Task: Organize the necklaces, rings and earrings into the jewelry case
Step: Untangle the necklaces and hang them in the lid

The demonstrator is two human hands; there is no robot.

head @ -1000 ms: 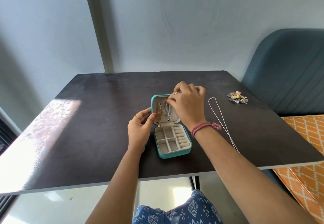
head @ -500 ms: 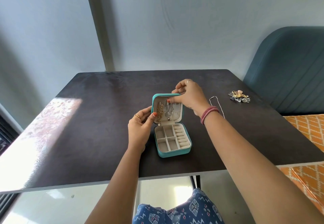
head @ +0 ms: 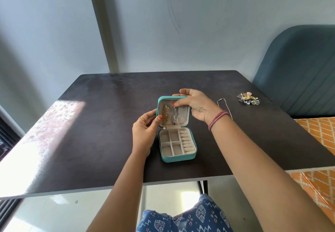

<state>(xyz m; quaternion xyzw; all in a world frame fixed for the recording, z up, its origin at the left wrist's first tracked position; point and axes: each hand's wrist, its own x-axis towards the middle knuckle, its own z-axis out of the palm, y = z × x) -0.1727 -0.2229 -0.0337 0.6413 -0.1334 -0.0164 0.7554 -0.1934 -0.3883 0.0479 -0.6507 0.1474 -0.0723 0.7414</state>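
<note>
A small teal jewelry case [head: 178, 157] stands open mid-table, its lid upright. Its beige tray of compartments and ring rolls holds nothing visible. Inside the lid hang a gold necklace [head: 165, 114] and a silver necklace [head: 174, 114]. My left hand [head: 145, 132] grips the lid's left edge, thumb on the inside. My right hand [head: 195, 104] holds the lid's top right edge, its thumb pressing the top of the silver necklace. Another silver chain [head: 224, 104] lies on the table to the right, partly behind my wrist. A heap of earrings and rings [head: 248, 99] sits at the far right.
The dark table [head: 101, 141] has a sunlit patch at its left. A blue upholstered seat back [head: 299, 72] and an orange patterned cushion [head: 319, 133] stand to the right of the table. The wall is close behind.
My right hand has shifted from in front of the lid to its top right edge, uncovering the hanging necklaces. My left hand stays on the lid's left edge.
</note>
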